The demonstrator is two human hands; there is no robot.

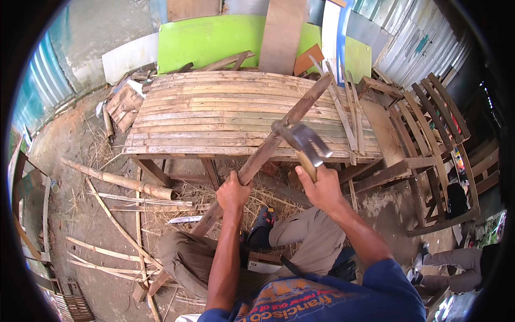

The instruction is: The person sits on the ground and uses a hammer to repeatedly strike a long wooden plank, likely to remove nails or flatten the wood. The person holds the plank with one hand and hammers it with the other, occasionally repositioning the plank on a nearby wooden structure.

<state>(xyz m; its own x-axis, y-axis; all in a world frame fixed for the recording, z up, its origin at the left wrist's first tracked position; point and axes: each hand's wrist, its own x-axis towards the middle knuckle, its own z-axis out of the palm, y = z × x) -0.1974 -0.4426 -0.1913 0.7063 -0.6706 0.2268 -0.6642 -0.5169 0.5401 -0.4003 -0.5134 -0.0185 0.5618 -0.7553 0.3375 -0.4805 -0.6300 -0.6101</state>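
Dirt yard, scrap wood and sheet-metal walls behind. On the ground at left we see loose bamboo poles (pixel 115 180). Ahead stands our slatted bamboo table (pixel 214 112). Our left hand (pixel 233 192) is closed around a long wooden bar (pixel 268 147) leaning across the table edge. Our right hand (pixel 322 189) grips a hammer (pixel 303 140), its head touching the bar.

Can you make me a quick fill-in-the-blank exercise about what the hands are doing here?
1. The left hand grips a long wooden ____ that slants across the bamboo-slat platform.
2. The right hand holds a claw ____ by its handle.
3. The steel head of that tool rests against the ____ held by the left hand.
4. A bright ____ panel leans behind the platform.

Missing words: beam; hammer; beam; green
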